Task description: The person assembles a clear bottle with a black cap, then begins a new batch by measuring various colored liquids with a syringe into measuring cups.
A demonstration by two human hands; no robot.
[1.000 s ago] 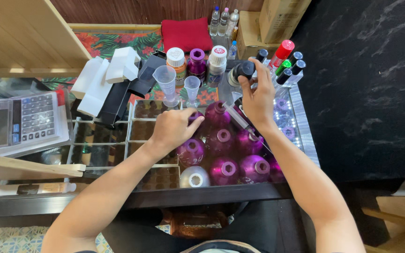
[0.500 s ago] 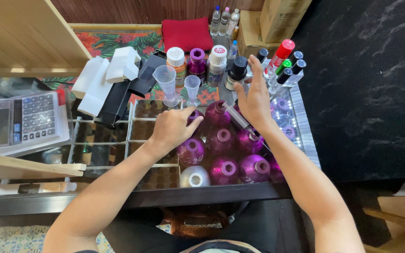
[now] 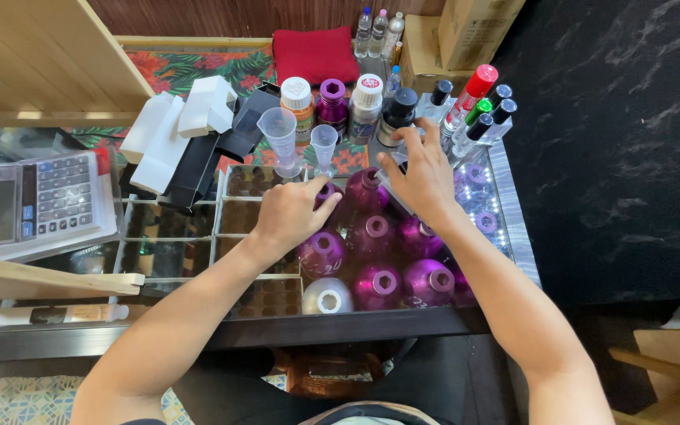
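A purple bottle (image 3: 323, 250) is steadied under the curled left hand (image 3: 289, 214), fingers pressed together on its neighbour's cap. The right hand (image 3: 423, 179), fingers spread, is laid just beside the dark-capped bottle (image 3: 397, 116); nothing is seen pinched. A calculator (image 3: 47, 203) lies well left on the surface (image 3: 198, 334).

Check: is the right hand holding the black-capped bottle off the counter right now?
No. The right hand lies spread over the purple bottles, while the black-capped bottle stands on the counter beyond its fingertips.
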